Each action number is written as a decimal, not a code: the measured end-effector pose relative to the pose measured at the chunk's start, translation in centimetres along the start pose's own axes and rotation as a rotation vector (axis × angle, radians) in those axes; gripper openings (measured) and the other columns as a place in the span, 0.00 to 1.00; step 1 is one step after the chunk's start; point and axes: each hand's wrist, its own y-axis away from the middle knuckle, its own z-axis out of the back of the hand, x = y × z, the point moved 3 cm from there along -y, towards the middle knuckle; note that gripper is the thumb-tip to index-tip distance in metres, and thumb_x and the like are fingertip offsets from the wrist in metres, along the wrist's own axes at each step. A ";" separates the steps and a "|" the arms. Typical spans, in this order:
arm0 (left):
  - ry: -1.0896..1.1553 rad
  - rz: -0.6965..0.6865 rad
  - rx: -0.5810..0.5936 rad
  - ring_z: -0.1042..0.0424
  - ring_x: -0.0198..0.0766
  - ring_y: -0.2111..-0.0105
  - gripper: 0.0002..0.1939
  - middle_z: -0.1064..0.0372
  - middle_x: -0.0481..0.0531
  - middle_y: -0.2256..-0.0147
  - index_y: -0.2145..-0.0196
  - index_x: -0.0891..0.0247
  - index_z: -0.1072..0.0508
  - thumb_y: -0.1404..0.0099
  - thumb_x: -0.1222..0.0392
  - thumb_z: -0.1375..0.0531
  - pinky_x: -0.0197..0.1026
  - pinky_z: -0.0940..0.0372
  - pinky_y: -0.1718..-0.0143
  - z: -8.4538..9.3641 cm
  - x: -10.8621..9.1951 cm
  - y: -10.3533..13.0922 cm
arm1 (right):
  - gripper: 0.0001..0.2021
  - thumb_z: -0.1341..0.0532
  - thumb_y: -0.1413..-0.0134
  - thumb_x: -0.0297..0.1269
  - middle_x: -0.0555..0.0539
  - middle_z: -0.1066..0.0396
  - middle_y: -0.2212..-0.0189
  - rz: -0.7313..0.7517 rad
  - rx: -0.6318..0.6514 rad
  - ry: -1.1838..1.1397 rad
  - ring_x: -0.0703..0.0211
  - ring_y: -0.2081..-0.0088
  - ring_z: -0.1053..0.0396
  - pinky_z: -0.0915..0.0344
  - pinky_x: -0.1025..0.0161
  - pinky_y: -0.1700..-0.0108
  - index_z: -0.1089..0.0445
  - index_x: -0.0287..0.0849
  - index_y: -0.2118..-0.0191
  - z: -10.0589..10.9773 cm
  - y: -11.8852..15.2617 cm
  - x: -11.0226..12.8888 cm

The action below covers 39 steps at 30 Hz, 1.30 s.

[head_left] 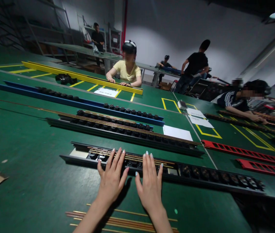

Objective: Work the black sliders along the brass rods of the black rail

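Observation:
Both hands rest side by side on the nearest black channel, which holds thin golden rods at its left and middle and a row of dark parts at its right. My left hand has its fingers spread over the rods and the channel's near edge. To its right, my right hand lies with fingers stretched out and thumb apart, fingertips at the rods. Neither hand grips anything. More golden and reddish rods lie on the green table under my forearms.
Beyond lie another black channel with long rods, a blue channel, a yellow rail and white paper. Red slotted rails lie right. A person in yellow sits opposite; another works at the right.

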 end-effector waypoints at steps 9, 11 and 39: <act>-0.034 0.072 -0.023 0.48 0.46 0.37 0.32 0.46 0.56 0.37 0.33 0.56 0.58 0.32 0.58 0.50 0.61 0.72 0.37 0.0 0.6 -0.1 | 0.31 0.54 0.37 0.37 0.41 0.55 0.34 -0.031 -0.032 0.045 0.52 0.32 0.61 0.65 0.43 0.35 0.63 0.36 0.32 -0.2 0.0 0.1; -0.036 0.068 -0.024 0.47 0.45 0.37 0.32 0.45 0.55 0.37 0.34 0.56 0.57 0.32 0.58 0.50 0.61 0.73 0.37 -0.1 0.7 -0.1 | 0.30 0.54 0.37 0.36 0.42 0.54 0.33 -0.029 -0.023 0.050 0.53 0.32 0.61 0.65 0.44 0.35 0.62 0.36 0.32 -0.2 0.0 0.1; -0.063 0.200 -0.016 0.53 0.48 0.35 0.33 0.51 0.60 0.35 0.33 0.56 0.61 0.31 0.55 0.50 0.65 0.69 0.38 -0.3 1.4 -0.1 | 0.34 0.53 0.36 0.43 0.38 0.51 0.34 -0.124 -0.074 0.030 0.49 0.32 0.60 0.61 0.41 0.36 0.71 0.36 0.32 -0.2 -0.1 -0.4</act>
